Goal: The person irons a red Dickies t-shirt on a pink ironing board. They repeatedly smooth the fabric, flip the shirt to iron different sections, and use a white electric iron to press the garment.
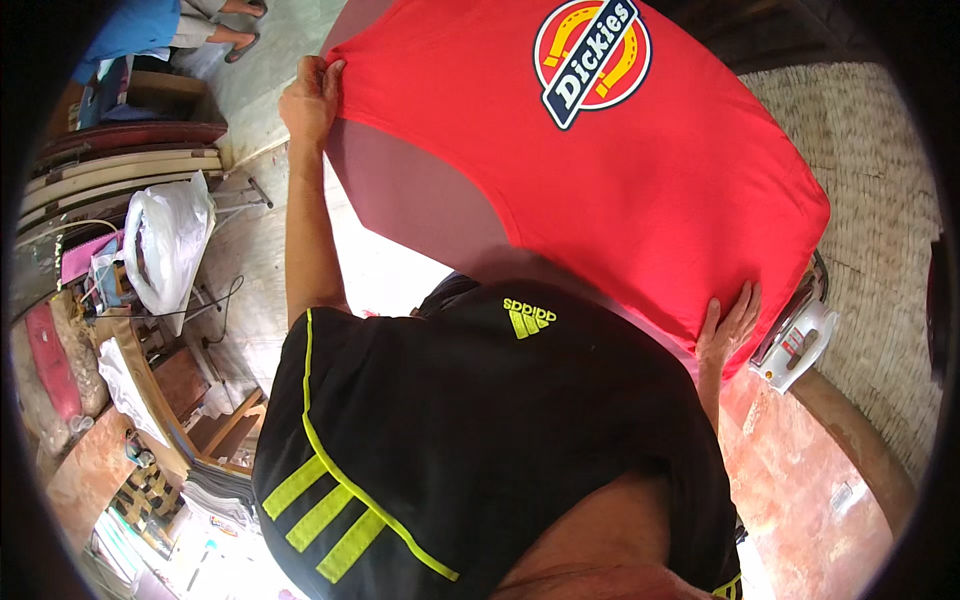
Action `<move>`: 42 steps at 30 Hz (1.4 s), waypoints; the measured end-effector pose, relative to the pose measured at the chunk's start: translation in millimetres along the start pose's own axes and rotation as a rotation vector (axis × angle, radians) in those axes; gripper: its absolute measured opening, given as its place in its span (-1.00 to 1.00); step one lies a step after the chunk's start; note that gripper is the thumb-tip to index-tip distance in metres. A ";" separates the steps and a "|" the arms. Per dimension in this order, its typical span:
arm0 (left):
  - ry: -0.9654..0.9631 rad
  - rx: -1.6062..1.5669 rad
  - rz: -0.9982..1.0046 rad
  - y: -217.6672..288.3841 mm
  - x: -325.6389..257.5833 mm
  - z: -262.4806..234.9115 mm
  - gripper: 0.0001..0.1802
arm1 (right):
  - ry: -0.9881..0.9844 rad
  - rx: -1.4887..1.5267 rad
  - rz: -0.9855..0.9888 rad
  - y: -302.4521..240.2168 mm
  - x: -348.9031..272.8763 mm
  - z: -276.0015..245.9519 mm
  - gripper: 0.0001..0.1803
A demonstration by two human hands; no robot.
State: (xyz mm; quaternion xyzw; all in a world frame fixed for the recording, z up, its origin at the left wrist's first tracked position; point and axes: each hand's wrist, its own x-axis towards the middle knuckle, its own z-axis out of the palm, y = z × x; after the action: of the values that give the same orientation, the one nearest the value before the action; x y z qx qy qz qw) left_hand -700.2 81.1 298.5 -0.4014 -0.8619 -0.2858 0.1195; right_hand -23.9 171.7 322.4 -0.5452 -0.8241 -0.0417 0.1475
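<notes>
A red T-shirt (640,190) with a round yellow and dark-blue printed emblem lies spread over an ironing board (420,195). At the board's far left, my left hand (312,98) pinches a corner of the shirt with closed fingers, pulling the cloth into small folds. My right hand (730,325) rests flat on the shirt near the board's right end, fingers stretched out. Just right of that hand sits a white iron (795,345), with its underside partly hidden.
A white plastic bag (165,240) hangs over cluttered shelving on the left, beside stacked boards (120,180). Another person's legs (205,30) show at the upper left. A woven straw-like wall or mat (850,150) lies beyond the board's right end.
</notes>
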 end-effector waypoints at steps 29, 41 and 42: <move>-0.552 -0.035 0.749 214.6 -179.8 -30.3 -0.11 | 0.025 -0.056 0.231 10.6 0.5 5.9 -0.20; -0.598 -0.045 0.904 260.9 -208.9 -28.8 -0.05 | 0.012 -0.221 0.151 71.8 10.7 5.2 -0.20; -0.590 -0.064 0.950 274.4 -218.3 -26.3 -0.06 | -0.016 -0.243 0.130 70.3 7.1 3.0 -0.20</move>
State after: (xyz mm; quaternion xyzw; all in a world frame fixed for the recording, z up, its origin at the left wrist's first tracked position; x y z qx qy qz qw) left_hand -350.4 70.6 333.5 -0.8120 -0.5742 -0.1021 -0.0234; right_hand 37.0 207.0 315.2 -0.6116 -0.7771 -0.1273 0.0760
